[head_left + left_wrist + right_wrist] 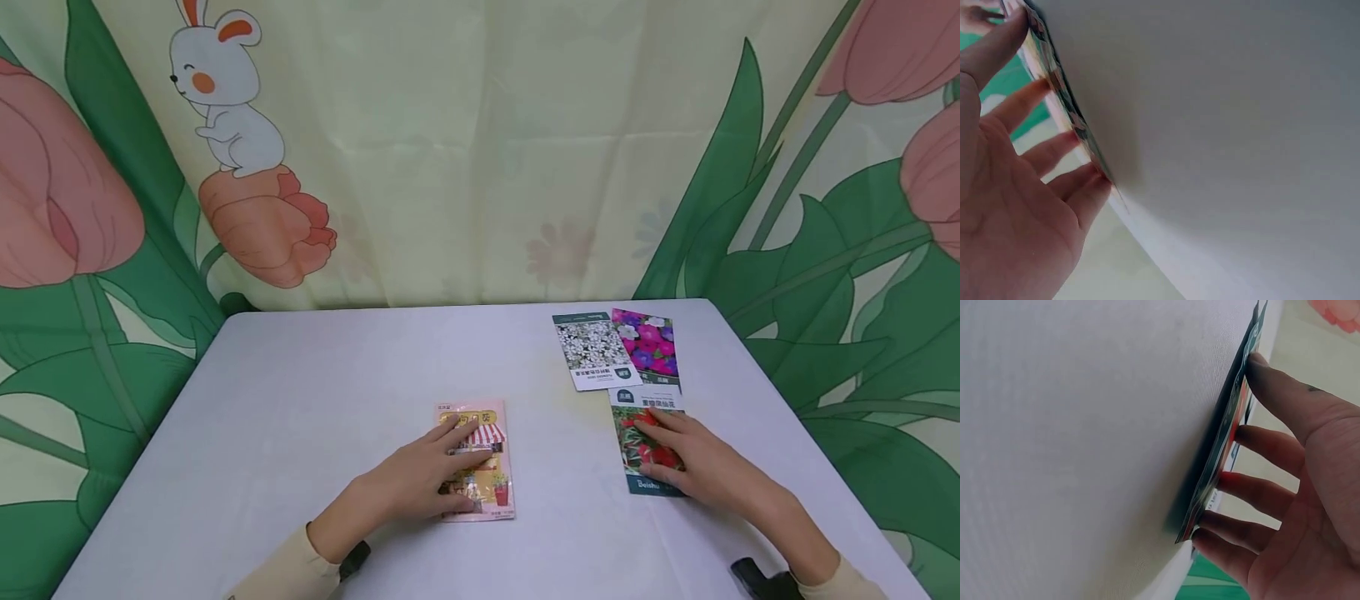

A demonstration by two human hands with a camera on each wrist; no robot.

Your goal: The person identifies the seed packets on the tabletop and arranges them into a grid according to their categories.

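Observation:
My left hand point(412, 483) rests on a pink packet point(502, 496) with a striped awning and potted plants printed on it, lying flat near the front middle of the table. In the left wrist view its spread fingertips press along the face of that packet point(1075, 119), seen edge-on. To the right, my right hand point(705, 467) lies on a seed packet point(656, 454) picturing red flowers, with a dark lower band. The right wrist view has thumb and fingers extended onto this seed packet point(1216, 450), whose edge faces the camera. Both hands partly cover the prints.
Behind the right hand lie a white-flower packet point(596, 346) and a pink-and-purple-flower packet point(652, 342), overlapping each other. A white cloth covers the table point(300, 400). A printed curtain point(465, 150) with a rabbit and tulips hangs behind it.

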